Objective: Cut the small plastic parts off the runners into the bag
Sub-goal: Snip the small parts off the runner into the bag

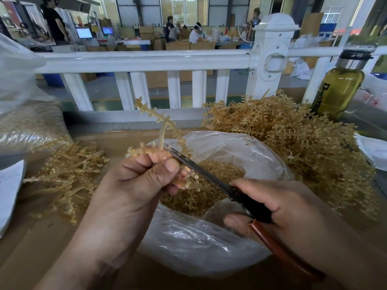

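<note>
My left hand (136,185) pinches a pale amber runner (162,124) with small parts along its branches, holding it above the open clear plastic bag (222,143). My right hand (278,208) grips scissors (201,168) by their black and red-brown handles. The blade tips lie against a branch of the runner beside my left thumb. Inside the bag lies a heap of small cut parts (209,185).
A large pile of uncut runners (293,132) fills the right side, and a smaller pile (69,174) lies at the left. A glass bottle (339,84) stands at the back right. A white railing (146,61) runs behind the table. A filled bag (27,124) sits far left.
</note>
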Tool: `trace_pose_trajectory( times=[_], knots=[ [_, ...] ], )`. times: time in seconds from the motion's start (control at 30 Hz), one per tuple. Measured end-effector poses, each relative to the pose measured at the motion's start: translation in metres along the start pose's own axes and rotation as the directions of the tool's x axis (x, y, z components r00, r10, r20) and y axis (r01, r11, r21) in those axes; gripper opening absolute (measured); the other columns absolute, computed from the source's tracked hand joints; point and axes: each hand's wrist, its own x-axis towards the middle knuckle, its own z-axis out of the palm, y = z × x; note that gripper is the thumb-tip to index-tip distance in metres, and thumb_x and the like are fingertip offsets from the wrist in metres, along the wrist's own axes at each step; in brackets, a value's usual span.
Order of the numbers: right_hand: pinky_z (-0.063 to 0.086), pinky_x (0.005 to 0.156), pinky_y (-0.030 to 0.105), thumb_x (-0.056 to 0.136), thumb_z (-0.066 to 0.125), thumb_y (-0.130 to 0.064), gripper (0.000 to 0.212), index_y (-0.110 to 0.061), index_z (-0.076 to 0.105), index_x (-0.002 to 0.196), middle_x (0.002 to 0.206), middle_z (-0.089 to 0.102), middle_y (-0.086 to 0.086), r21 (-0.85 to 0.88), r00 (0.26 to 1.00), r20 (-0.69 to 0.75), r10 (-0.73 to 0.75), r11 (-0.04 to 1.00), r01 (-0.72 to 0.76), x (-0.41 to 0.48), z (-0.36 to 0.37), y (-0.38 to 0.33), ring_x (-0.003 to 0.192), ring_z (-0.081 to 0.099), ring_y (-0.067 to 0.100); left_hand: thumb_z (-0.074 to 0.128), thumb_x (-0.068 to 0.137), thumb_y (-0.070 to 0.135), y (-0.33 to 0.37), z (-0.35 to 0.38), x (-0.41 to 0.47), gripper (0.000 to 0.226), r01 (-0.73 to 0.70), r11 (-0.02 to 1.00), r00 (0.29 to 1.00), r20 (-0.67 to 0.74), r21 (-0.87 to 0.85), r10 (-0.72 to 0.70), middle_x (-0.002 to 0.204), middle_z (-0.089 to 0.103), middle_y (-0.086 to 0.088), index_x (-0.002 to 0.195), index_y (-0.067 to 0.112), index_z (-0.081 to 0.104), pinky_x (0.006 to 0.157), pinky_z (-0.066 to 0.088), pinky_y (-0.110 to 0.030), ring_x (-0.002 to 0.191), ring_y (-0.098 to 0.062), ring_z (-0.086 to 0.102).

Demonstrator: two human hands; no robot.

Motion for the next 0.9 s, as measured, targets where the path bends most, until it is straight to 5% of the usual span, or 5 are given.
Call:
trace_pose_trajectory(
  times=[0.9],
  knots=[
    [0.035,0.049,0.015,0.084,0.054,-0.066,0.040,-0.027,0.061,0.086,0.067,0.055,-0.009,-0.049,0.996,0.025,0.081,0.996,-0.080,0.0004,-0.0009,0.0010,0.058,0.056,0.006,0.087,0.067,0.049,0.0003,-0.0065,0.0008,0.033,0.050,0.997,0.999,0.016,0.065,-0.051,0.080,0.073,-0.004,0.080,0.020,0.078,0.064,0.056,-0.028,0.076,-0.017,0.068]
  ],
)
